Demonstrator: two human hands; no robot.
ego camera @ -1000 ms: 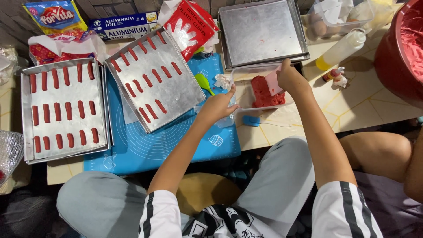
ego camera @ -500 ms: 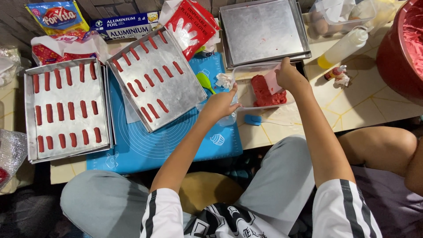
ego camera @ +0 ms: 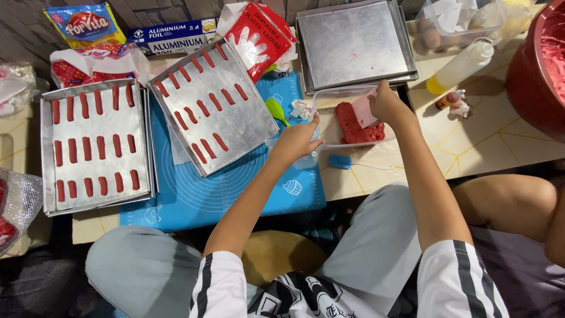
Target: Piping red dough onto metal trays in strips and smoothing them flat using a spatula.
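Note:
My right hand (ego camera: 385, 105) grips a pale pink scraper (ego camera: 363, 110) and presses it into a lump of red dough (ego camera: 356, 125) inside a clear plastic container (ego camera: 327, 98). My left hand (ego camera: 298, 140) holds the container's near left edge, fingers curled over the rim. Two metal trays (ego camera: 94, 147) (ego camera: 212, 106) lined with rows of red dough strips lie to the left, the second resting on a blue silicone mat (ego camera: 212, 194).
An empty metal tray (ego camera: 353, 44) sits behind the container. A squeeze bottle (ego camera: 459, 66) and a big red tub (ego camera: 538, 70) are at the right. A green spatula (ego camera: 276, 110), a foil box, a glove box and snack bags lie at the back. Another person's knee (ego camera: 506, 206) is right.
The view has shifted slightly. My right hand has drawn the scraper a little through the red dough; my left hand stays on the container's edge.

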